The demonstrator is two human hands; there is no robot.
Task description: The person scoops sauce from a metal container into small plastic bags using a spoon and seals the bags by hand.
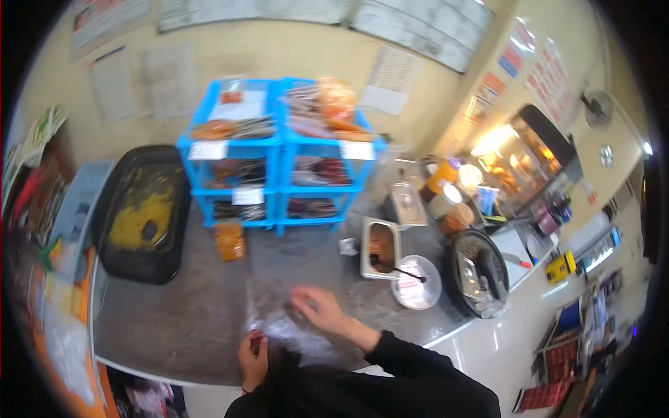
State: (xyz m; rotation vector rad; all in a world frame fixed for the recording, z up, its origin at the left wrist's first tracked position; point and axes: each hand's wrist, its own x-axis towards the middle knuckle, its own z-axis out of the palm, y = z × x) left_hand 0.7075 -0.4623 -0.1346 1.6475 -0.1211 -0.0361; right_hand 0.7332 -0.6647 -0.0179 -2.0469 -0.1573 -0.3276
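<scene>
My left hand (254, 357) is near the front edge of the dark metal table (167, 320), its fingers curled together. A small reddish spot shows at its fingertips, but whether it is a held thing I cannot make out. My right hand (322, 311) is over the middle of the table, blurred, with its fingers stretched to the left and apart from the thumb. I see nothing in it. Beyond the hands, an orange-brown packet (230, 242) lies at the foot of the blue plastic rack (279, 141), which holds several packets and sausage-like sticks.
To the left stands a black tray (104, 244) with yellow residue. On the right are a steel pan (366, 270) with a dark-handled utensil, a white-lidded round tub (418, 296), a lidded steel container (411, 205), several jars, and a black basin (456, 279). A lit display case (568, 153) stands behind.
</scene>
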